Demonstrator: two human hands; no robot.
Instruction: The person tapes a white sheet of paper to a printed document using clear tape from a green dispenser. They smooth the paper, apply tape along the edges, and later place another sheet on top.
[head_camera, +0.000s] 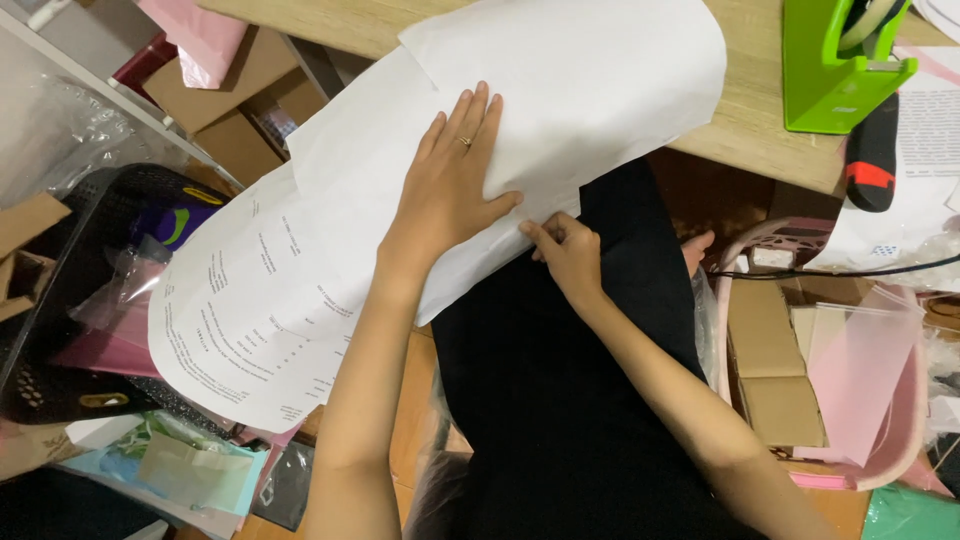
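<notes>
1. Head view, centre of the frame: my left hand (452, 180) lies flat and spread on a large white paper sheet (560, 90), palm down and fingers straight, pressing rather than gripping. A thin ring sits on one finger.
2. Just right of it, my right hand (568, 252) pinches the lower edge of that sheet between thumb and fingertips, closed on the paper.
3. The sheet is smooth, thin and curling. It hangs from the pale wooden table (750, 120) at the top of the frame down over my lap.
4. A second printed sheet (240, 320) with rounded corners lies under it and bows toward the lower left.
5. Soft black fabric (560, 400) fills the lower centre, beneath both forearms.
6. Upper right: a glossy bright green tape dispenser (835, 70) stands on the table, with a black tool with an orange band (872, 155) just below it.
7. Right edge: a pink plastic basket (890, 440) holds flat cardboard pieces and a translucent pink bag.
8. Left edge: a black perforated basket (60, 300) holds crinkled clear plastic wrap and cardboard.
</notes>
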